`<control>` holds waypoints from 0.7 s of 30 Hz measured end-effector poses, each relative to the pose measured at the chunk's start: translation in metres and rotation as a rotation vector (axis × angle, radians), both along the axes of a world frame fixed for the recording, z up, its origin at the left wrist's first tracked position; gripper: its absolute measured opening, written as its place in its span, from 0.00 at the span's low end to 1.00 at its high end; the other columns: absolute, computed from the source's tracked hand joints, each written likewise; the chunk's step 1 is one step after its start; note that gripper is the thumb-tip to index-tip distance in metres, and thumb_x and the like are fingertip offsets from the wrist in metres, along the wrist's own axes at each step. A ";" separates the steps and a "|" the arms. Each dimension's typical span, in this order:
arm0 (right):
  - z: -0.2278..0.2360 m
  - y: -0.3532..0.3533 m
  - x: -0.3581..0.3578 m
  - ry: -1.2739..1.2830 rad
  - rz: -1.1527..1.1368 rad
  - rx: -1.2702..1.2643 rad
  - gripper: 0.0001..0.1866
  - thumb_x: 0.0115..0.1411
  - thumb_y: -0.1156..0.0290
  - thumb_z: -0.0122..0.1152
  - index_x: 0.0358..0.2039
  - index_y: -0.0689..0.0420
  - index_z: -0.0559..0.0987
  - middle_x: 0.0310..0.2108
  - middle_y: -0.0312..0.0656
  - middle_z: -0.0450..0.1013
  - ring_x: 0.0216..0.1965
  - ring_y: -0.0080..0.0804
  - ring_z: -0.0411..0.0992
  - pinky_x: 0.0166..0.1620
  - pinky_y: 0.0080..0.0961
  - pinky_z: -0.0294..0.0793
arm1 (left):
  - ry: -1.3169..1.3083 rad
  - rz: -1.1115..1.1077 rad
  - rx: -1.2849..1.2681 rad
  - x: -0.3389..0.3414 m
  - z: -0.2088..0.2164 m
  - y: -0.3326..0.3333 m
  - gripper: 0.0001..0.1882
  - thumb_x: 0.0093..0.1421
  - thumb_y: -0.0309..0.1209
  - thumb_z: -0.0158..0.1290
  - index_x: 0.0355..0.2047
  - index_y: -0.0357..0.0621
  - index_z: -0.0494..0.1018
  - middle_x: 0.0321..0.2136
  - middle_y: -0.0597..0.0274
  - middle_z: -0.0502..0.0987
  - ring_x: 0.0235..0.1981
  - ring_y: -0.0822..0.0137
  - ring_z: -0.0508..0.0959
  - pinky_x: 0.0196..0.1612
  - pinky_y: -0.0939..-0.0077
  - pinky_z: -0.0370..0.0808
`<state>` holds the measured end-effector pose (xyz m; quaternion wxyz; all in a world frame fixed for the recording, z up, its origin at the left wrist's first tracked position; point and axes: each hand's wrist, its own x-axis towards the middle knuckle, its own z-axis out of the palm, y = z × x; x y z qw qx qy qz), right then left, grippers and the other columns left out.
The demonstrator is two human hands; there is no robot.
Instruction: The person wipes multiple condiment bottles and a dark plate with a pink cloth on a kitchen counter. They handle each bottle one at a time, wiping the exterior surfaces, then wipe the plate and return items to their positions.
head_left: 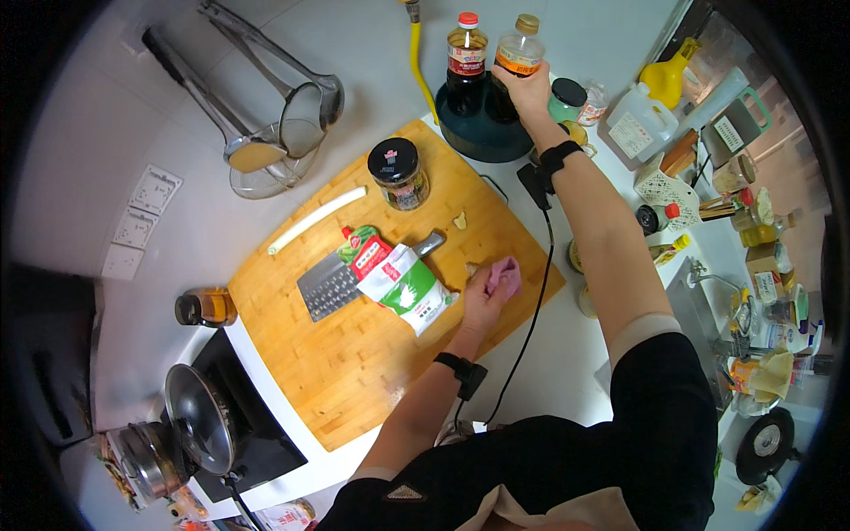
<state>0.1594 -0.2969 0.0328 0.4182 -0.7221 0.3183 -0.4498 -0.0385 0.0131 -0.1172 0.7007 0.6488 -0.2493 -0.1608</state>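
Observation:
My right hand [529, 91] is closed round a tan-capped bottle [519, 46] of dark liquid. Beside it stands a red-capped bottle [467, 62], also dark inside; both are at a dark green round stand [482, 142]. Over the right part of the wooden cutting board [328, 389], my left hand [483, 305] grips a pink cloth [506, 276]. Left of that hand, a white and green packet [409, 290] and a red-capped pouch [369, 255] lie across a cleaver [326, 288]. A black-lidded jar [398, 177], a white scallion stalk [317, 219] and a small pale piece [459, 220] also rest on the board.
A hob with a lidded pan [200, 418] is at lower left, near an amber jar [208, 307]. Ladles and a strainer [279, 159] hang on the wall. Jugs, jars and a sink [699, 310] line the right. A black cable [536, 310] runs between my wrists.

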 end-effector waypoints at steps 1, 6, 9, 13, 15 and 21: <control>-0.006 -0.006 0.009 -0.018 0.012 0.007 0.44 0.41 0.55 0.82 0.52 0.63 0.66 0.48 0.48 0.73 0.49 0.36 0.74 0.52 0.31 0.73 | -0.024 -0.043 0.209 0.002 -0.002 0.004 0.15 0.65 0.29 0.55 0.50 0.36 0.75 0.41 0.63 0.79 0.43 0.73 0.77 0.47 0.77 0.73; -0.046 -0.022 0.024 -0.037 0.071 0.003 0.49 0.39 0.51 0.81 0.54 0.63 0.65 0.50 0.53 0.73 0.53 0.47 0.73 0.55 0.38 0.72 | 0.297 -0.059 -0.043 0.012 0.013 -0.003 0.15 0.66 0.28 0.53 0.52 0.38 0.75 0.43 0.65 0.78 0.43 0.74 0.76 0.47 0.78 0.73; -0.056 -0.023 0.015 0.051 0.114 -0.048 0.54 0.40 0.50 0.81 0.60 0.65 0.62 0.54 0.58 0.69 0.57 0.52 0.69 0.58 0.40 0.70 | 0.466 -0.063 -0.142 0.023 0.043 -0.013 0.17 0.67 0.29 0.52 0.55 0.40 0.72 0.45 0.66 0.78 0.45 0.75 0.75 0.48 0.79 0.72; -0.056 -0.012 0.000 0.482 -0.070 0.082 0.52 0.43 0.50 0.79 0.59 0.66 0.61 0.55 0.63 0.66 0.56 0.59 0.68 0.57 0.43 0.71 | 0.494 -0.013 -0.194 0.079 0.082 -0.030 0.18 0.67 0.27 0.52 0.57 0.42 0.70 0.44 0.67 0.78 0.42 0.76 0.76 0.44 0.82 0.73; -0.055 -0.003 0.003 0.437 -0.067 0.143 0.51 0.43 0.50 0.79 0.58 0.66 0.61 0.55 0.63 0.66 0.55 0.59 0.68 0.56 0.44 0.71 | 0.486 -0.035 -0.272 0.107 0.096 -0.036 0.18 0.67 0.27 0.51 0.57 0.43 0.69 0.45 0.67 0.77 0.43 0.74 0.76 0.45 0.80 0.73; -0.065 -0.007 0.019 0.326 -0.077 0.194 0.42 0.51 0.58 0.74 0.59 0.63 0.60 0.55 0.63 0.64 0.55 0.60 0.68 0.58 0.43 0.70 | 0.502 0.008 -0.291 0.129 0.109 -0.041 0.14 0.66 0.27 0.52 0.53 0.45 0.72 0.43 0.68 0.78 0.39 0.77 0.77 0.39 0.83 0.72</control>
